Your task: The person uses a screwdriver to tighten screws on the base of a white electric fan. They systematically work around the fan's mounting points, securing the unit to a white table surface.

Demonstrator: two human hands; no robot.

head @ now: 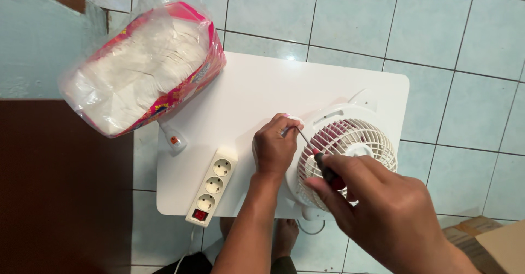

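Head view, one frame. All places are given from the white table (246, 93).

- Table, white, rounded corners: one. It stands on a floor of pale blue tiles (454, 50).
- Small fan (350, 148), white grille with red showing behind the bars: one. It lies grille-up on the table's right part, its lower edge reaching past the near edge of the table.
- Screwdriver (322, 164), thin metal shaft, dark handle with a red band: one. It slants over the fan's left rim, tip toward the table's middle, handle toward you.
- Your left hand (273, 148): one. It rests at the fan's left rim, fingers curled together and pinched about the screwdriver's tip; what lies under the fingertips is hidden.
- Your right hand (383, 208): one. It hangs over the near side of the fan, fingers closed round the screwdriver's handle.
- Power strip (212, 186), cream: one, with three round sockets and one red switch. It lies on the table's near left corner, switch end toward you; its white cable (183, 255) drops off the near edge.
- White plug (174, 140) with a small orange mark: one, on the table's left edge, just beyond the power strip.
- Clear plastic bag (147, 60) with pink printing: one. It holds a stack of white tissues, too many to count, and overlaps the table's far left corner.
- Cardboard box (492, 244), brown: one, on the floor off the table's near right corner; contents not visible.
- Your bare foot (285, 235): one in sight, under the table's near edge.
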